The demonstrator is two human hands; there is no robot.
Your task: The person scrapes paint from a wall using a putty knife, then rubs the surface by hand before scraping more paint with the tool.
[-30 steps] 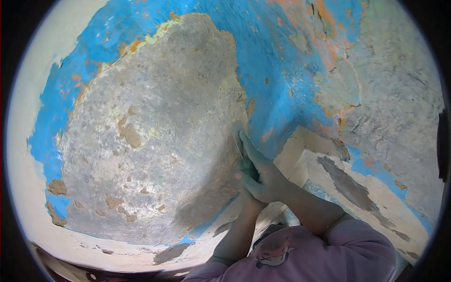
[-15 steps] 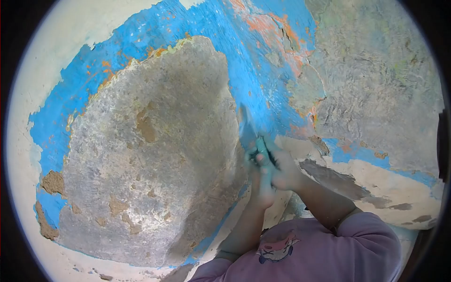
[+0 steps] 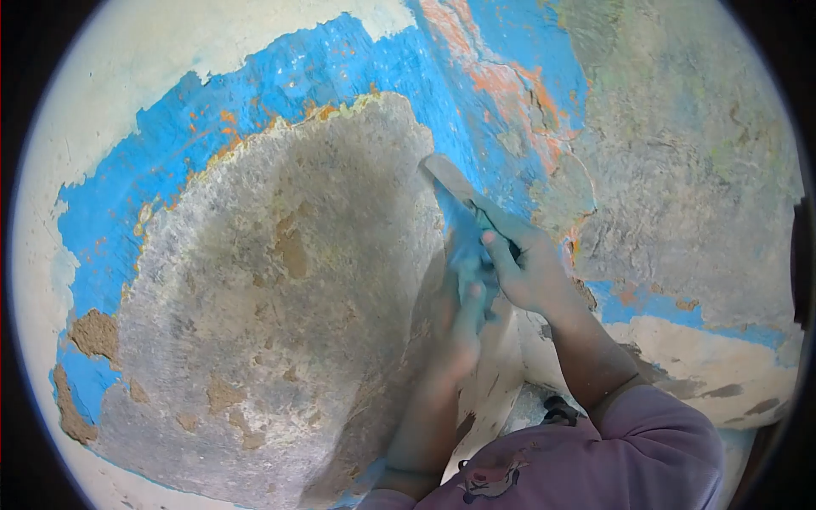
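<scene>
Maybe we are scraping, our right grip (image 3: 529,259) wrapped round the flat scraper (image 3: 450,177) by the upper right edge of the grey patch (image 3: 212,323), our left grip (image 3: 469,310) too blurry to tell, and the next move calls for holding steady.

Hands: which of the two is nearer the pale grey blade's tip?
The right hand, at the lower end of the grey blade; the left hand is lower.
</scene>
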